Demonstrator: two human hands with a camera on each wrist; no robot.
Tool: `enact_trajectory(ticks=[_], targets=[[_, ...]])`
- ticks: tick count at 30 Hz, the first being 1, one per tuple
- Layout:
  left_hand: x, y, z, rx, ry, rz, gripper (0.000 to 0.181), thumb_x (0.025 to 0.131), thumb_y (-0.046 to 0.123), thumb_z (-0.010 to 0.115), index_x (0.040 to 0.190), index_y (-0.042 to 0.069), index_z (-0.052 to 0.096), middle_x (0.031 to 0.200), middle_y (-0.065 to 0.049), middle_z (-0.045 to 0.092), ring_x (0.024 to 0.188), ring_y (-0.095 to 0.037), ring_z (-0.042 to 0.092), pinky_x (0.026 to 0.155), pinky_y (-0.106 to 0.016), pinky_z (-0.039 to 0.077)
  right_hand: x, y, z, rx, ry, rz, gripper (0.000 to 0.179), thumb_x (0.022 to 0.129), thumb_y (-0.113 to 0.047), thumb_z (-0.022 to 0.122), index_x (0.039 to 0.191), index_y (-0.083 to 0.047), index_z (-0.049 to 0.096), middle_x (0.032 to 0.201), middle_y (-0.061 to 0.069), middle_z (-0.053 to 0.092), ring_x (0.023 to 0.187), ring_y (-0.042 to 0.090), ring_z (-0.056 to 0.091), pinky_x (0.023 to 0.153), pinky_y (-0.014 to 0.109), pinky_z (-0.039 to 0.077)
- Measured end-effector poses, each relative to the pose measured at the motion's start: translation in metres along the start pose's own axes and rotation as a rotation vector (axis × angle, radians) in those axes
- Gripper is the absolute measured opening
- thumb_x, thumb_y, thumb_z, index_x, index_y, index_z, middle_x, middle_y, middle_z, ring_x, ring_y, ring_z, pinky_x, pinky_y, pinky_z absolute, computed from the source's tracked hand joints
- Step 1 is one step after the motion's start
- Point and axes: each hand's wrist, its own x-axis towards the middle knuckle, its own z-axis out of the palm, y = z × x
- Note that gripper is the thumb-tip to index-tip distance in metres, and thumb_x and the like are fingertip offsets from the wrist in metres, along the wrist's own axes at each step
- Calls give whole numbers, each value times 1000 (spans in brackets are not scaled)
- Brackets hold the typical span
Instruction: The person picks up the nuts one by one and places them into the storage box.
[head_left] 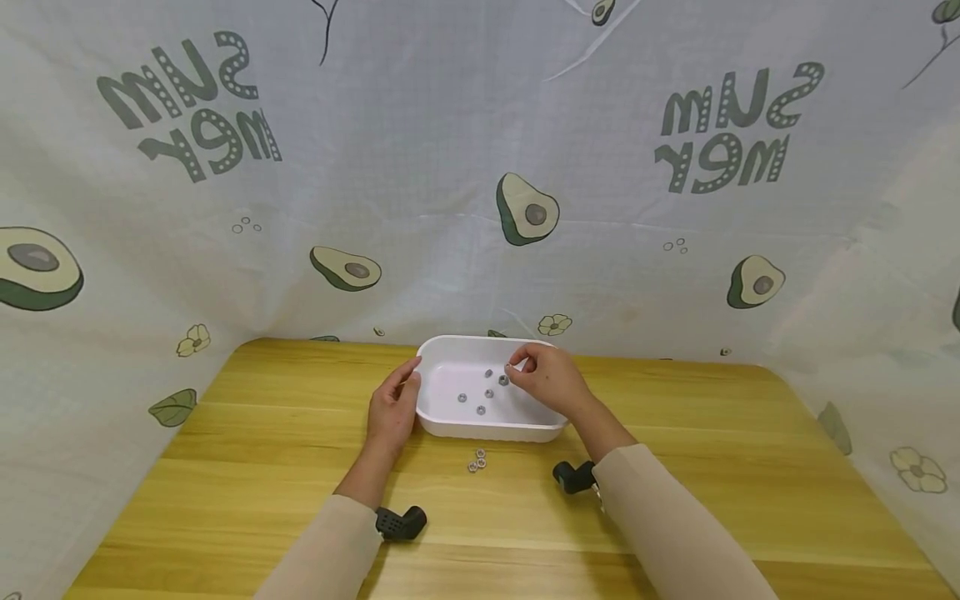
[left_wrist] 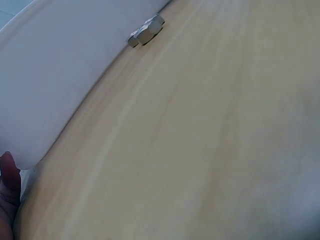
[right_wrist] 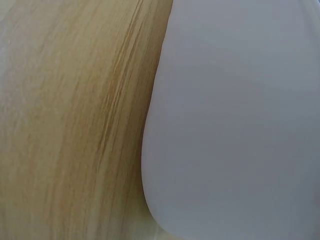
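Observation:
A white plastic tray (head_left: 491,431) stands on the table with several metal hex nuts (head_left: 481,410) scattered on its floor. My left hand (head_left: 393,410) rests along the tray's left end, fingers fairly straight; in the left wrist view the thumb (left_wrist: 9,177) is beside the tray wall (left_wrist: 60,65). Over the tray's right half, my right hand (head_left: 553,380) pinches what looks like a small nut between thumb and index finger, mostly covered by the fingertips. Just in front of the tray, 3 more hex nuts (head_left: 481,462) lie close together on the wood.
The yellow wood-grain table (head_left: 247,467) carries everything. Behind it hangs a white curtain (head_left: 420,167) printed with avocados, close to the tray's far side. Black wrist devices (head_left: 402,523) sit on both forearms. The right wrist view shows only the tray's outer wall (right_wrist: 230,125) and tabletop.

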Motion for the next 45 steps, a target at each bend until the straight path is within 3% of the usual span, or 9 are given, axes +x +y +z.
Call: enact_trajectory(ticks=[16, 24, 45], targets=[[-1, 1, 1, 7, 13, 12, 38, 106, 34, 52, 142, 26, 62, 139, -8, 64, 118, -25, 61, 99, -36, 55, -2, 0, 1, 18, 4, 16, 18, 93, -30, 74, 103, -15, 71, 81, 4, 60, 72, 19, 52, 60, 28, 41], [-1, 1, 1, 0, 3, 3, 38, 106, 35, 51, 142, 26, 61, 143, -7, 62, 118, -25, 60, 101, -37, 55, -9, -1, -3, 71, 51, -14, 16, 95, -28, 71, 104, -15, 71, 79, 4, 57, 71, 20, 51, 61, 29, 41], [-1, 3, 1, -8, -3, -20, 39, 106, 34, 50, 143, 27, 61, 149, -5, 58, 122, -26, 59, 107, -44, 52, -67, -21, -4, 167, 39, -85, 13, 92, -27, 75, 102, -18, 74, 73, 0, 58, 65, 17, 51, 55, 24, 41]])
